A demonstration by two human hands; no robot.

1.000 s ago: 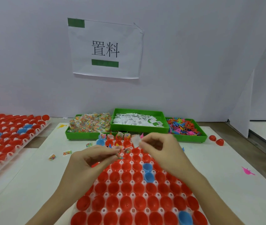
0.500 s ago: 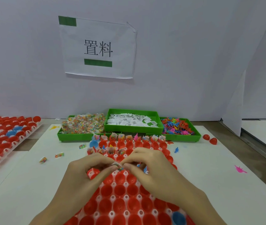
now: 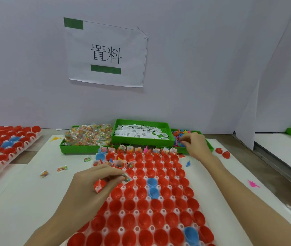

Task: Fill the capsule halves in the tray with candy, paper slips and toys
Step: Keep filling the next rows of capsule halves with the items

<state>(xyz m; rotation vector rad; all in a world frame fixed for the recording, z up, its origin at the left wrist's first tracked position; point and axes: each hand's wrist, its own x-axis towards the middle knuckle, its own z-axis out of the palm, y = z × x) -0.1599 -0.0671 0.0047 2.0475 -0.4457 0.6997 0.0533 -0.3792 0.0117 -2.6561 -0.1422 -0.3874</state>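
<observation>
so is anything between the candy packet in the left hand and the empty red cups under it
Nothing visible. The left hand pinches the candy packet directly over open red capsule halves, with no object between them.

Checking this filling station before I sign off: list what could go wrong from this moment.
1. The left hand pinches a candy packet by its edge above the capsule tray; it could slip into the wrong capsule half.
2. The right hand is reaching into the heaped toy bin; toys may spill, as a stray pink toy already lies on the table.
</observation>
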